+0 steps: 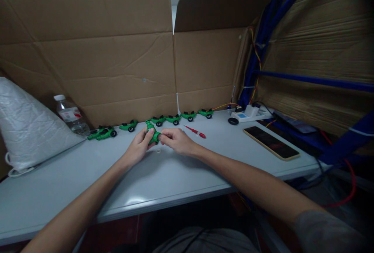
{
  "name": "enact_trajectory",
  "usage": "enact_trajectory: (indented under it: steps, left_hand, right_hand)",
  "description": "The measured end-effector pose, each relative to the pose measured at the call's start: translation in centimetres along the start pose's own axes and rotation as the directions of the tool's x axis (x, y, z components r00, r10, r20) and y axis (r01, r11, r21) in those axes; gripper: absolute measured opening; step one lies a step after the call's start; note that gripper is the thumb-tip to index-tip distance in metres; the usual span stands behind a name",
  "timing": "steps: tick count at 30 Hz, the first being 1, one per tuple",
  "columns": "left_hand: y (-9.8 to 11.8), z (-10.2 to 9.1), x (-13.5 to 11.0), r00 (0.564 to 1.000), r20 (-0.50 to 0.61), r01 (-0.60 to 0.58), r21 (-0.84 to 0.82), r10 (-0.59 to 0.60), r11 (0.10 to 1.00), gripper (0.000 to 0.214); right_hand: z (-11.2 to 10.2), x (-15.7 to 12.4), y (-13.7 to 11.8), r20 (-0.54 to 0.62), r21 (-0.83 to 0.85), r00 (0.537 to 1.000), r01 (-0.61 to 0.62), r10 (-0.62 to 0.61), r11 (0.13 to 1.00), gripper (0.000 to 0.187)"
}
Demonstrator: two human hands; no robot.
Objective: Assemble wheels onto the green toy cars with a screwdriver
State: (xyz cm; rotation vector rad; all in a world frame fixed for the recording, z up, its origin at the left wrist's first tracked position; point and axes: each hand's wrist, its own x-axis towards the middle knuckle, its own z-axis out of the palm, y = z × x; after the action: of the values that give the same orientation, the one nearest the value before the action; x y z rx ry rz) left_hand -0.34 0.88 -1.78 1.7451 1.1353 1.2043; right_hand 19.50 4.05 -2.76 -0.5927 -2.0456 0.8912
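Both my hands meet over the middle of the grey table (181, 179). My left hand (138, 148) is closed around a small green toy car (152, 131), which stands tilted upward between the fingers. My right hand (177, 140) pinches the lower end of the same car. A row of several more green toy cars (159, 120) with black wheels lines the back of the table along the cardboard wall. A small red screwdriver (195, 131) lies just beyond my right hand.
A plastic water bottle (70, 115) and a white bag (26, 128) stand at the left. A phone (271, 143) lies face up at the right, near a white power strip (247, 115) with cables. Cardboard walls close the back; a blue metal frame stands right.
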Motion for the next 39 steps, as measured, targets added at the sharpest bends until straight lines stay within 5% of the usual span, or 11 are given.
enact_trajectory:
  steps: [8, 17, 24, 29, 33, 39]
  left_hand:
    - [-0.5, -0.3, -0.2, 0.999, -0.025, -0.025, 0.116, 0.028, 0.993, 0.04]
    - [-0.4, -0.4, -0.1, 0.998, -0.032, -0.045, 0.137, 0.05, 0.99, 0.039]
    - [0.3, -0.4, 0.3, 0.989, -0.148, -0.005, -0.022, 0.002, 1.0, 0.045]
    - [-0.3, -1.6, 1.1, 0.959, -0.278, 0.018, -0.142, -0.057, 0.99, 0.051]
    - [-0.4, -2.1, 1.4, 0.959, -0.226, 0.08, -0.354, -0.169, 0.932, 0.054]
    - [0.1, -2.3, 1.3, 0.968, -0.119, 0.123, -0.542, -0.221, 0.831, 0.054]
  right_hand:
    - [0.1, -0.6, -0.7, -0.026, -0.262, 0.999, 0.034, -0.042, 0.965, 0.016]
    - [-0.1, -0.3, 0.1, -0.048, -0.294, 0.996, 0.054, -0.071, 0.954, 0.025]
    - [-0.1, -0.5, 0.3, -0.09, -0.318, 0.995, 0.018, -0.049, 0.948, 0.029]
    - [-0.4, -0.6, 0.9, -0.046, -0.385, 0.998, 0.021, -0.042, 0.922, 0.011]
    - [-0.3, -0.6, 1.2, 0.05, -0.448, 0.991, 0.135, -0.126, 0.884, 0.014]
    - [-0.2, -0.7, 1.7, 0.087, -0.549, 0.993, 0.116, -0.082, 0.828, 0.017]
